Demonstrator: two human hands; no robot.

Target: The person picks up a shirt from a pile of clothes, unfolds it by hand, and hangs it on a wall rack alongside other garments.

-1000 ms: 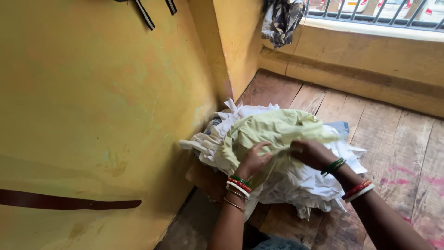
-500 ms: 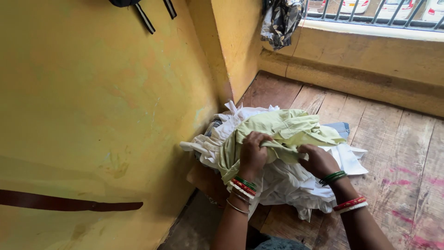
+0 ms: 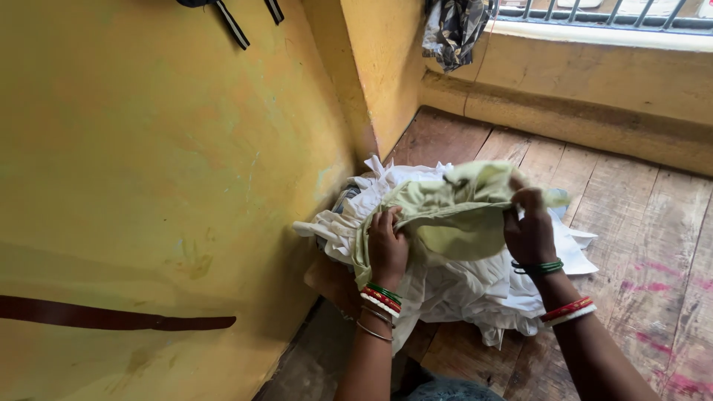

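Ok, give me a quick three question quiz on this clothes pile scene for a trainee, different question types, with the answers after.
1. True or false: both the left hand and the right hand grip the pale green garment.
2. What lies directly under that garment? A) white clothes B) a blue bucket C) a metal tray
3. Fill in: the pile sits on a ____ plank floor, beside the yellow wall.

Key: 1 true; 2 A; 3 wooden.
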